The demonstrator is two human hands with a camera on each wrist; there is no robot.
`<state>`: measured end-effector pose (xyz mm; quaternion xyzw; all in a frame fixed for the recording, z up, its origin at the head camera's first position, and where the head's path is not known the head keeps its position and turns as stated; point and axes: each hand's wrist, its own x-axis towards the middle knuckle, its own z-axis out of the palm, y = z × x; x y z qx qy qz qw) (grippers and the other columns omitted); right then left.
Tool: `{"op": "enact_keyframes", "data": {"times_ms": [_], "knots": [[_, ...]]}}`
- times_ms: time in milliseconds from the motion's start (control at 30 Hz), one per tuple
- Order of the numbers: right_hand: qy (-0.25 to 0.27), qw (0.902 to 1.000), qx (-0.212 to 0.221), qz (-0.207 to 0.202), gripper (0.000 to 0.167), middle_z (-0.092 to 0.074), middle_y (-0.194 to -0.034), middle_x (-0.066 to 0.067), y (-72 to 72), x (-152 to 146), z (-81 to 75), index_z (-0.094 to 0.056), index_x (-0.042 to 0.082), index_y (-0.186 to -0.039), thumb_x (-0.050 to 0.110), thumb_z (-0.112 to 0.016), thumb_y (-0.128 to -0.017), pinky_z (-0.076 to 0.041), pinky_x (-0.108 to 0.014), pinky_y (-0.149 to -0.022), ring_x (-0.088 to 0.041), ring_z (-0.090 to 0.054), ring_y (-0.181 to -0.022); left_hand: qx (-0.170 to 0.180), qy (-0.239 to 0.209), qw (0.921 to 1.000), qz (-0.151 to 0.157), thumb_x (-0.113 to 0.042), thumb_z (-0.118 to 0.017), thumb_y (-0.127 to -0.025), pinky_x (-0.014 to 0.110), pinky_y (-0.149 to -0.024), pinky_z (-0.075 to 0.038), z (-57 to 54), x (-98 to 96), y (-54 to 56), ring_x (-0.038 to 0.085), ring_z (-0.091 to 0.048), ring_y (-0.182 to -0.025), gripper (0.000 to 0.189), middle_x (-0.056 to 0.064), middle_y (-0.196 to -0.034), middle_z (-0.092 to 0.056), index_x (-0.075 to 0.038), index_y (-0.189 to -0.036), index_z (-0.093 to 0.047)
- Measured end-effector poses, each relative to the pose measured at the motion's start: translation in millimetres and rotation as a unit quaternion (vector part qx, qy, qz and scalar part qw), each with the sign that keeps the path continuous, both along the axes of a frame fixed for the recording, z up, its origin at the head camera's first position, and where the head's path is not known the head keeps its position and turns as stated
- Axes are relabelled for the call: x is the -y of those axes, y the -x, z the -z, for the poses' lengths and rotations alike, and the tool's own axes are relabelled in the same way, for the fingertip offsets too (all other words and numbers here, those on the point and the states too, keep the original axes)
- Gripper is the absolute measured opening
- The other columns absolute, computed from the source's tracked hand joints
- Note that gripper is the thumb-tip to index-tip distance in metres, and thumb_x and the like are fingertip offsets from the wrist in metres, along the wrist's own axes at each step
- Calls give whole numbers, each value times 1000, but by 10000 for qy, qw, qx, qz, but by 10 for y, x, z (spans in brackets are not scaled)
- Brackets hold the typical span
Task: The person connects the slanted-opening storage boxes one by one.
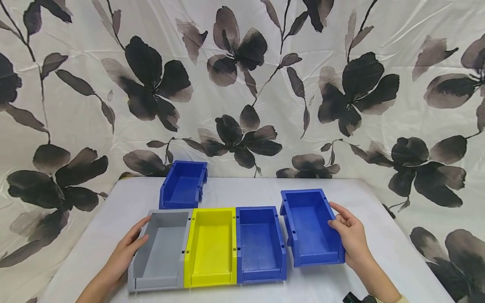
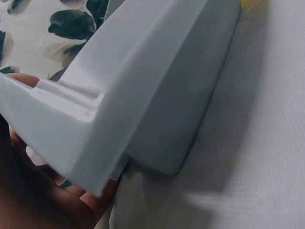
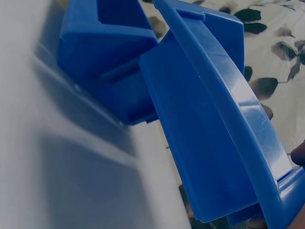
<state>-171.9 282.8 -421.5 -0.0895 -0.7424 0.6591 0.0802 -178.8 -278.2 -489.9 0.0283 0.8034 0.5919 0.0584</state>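
Observation:
Three open-front storage bins stand joined side by side on the table: a grey bin (image 1: 164, 248), a yellow bin (image 1: 213, 248) and a blue bin (image 1: 259, 246). My left hand (image 1: 123, 252) holds the grey bin by its left side wall, the thumb at the rim; part of the fingers is hidden behind the wall in the left wrist view. Just right of the row, my right hand (image 1: 350, 235) grips a second blue bin (image 1: 311, 227) by its right side wall. That bin is tilted and lifted off the table, its left side close to the row's blue bin (image 3: 105, 62).
Behind the grey bin stands another blue bin (image 1: 184, 183) near the table's back left. The white-covered table (image 1: 246, 191) ends at a hanging floral cloth (image 1: 242, 84). A black wrist strap piece (image 1: 354, 298) shows by the right forearm.

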Motion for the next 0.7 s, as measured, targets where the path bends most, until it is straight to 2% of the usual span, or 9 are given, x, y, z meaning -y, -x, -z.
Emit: {"op": "enact_keyframes", "data": {"times_ms": [367, 700], "knots": [[9, 10000, 47, 21, 53, -41, -73, 7, -36, 55, 54, -46, 4, -143, -1, -57, -91, -36, -21, -79, -8, -44, -76, -97, -56, 9999, 48, -34, -46, -104, 69, -106, -6, 3, 9, -20, 50, 5, -141, 62, 15, -161, 0, -21, -157, -17], [288, 9995, -82, -67, 53, -40, -72, 8, -66, 53, 47, -45, 2, -142, -3, -57, -91, -38, -19, -78, -7, -43, -73, -37, -16, 9999, -97, -35, -48, -103, 70, -106, -3, -9, -13, -18, 51, 5, -141, 64, 18, -161, -1, -16, -156, -18]]}}
